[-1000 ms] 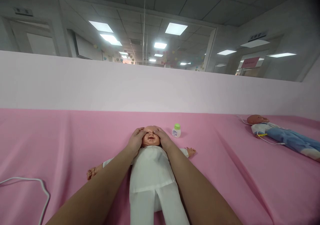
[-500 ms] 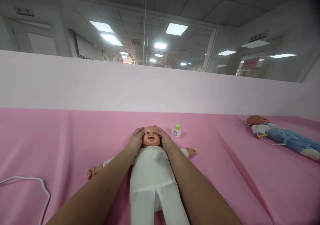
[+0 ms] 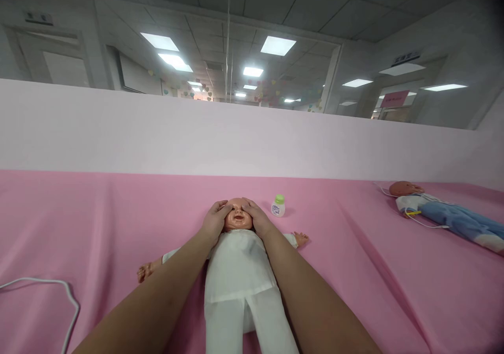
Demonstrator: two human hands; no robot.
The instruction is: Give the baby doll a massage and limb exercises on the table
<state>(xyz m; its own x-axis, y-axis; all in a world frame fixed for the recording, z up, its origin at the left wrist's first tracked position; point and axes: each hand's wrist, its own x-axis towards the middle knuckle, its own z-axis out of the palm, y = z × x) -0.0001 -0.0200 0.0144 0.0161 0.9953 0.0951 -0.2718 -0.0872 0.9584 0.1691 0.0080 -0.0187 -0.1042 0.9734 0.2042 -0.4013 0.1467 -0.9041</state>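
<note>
Both thumbs have moved inward since half a second ago: then they lay at the sides of the doll's face, and now they lie over its eyes, close together on the brow.

At the far left, a white cable [image 3: 59, 291] makes a loop on the pink cloth [image 3: 98, 212]. Next comes the left hand [image 3: 214, 220], which lies flat against the left side of the doll's head [image 3: 237, 215], with the fingers spread around the cheek and the thumb over the eye. It does not grip anything; it only presses on the head. The doll [image 3: 240, 270] lies on its back in the middle of the cloth, in white clothes, with its head away from the person and its arms stretched out to both sides. The right hand [image 3: 258, 218] rests in the same way on the other side of the head, open and flat. Just beside this hand stands a small white bottle [image 3: 277, 206] with a green cap, upright. Well apart, at the far right, a second doll [image 3: 441, 212] in blue clothes lies on the cloth.
</note>
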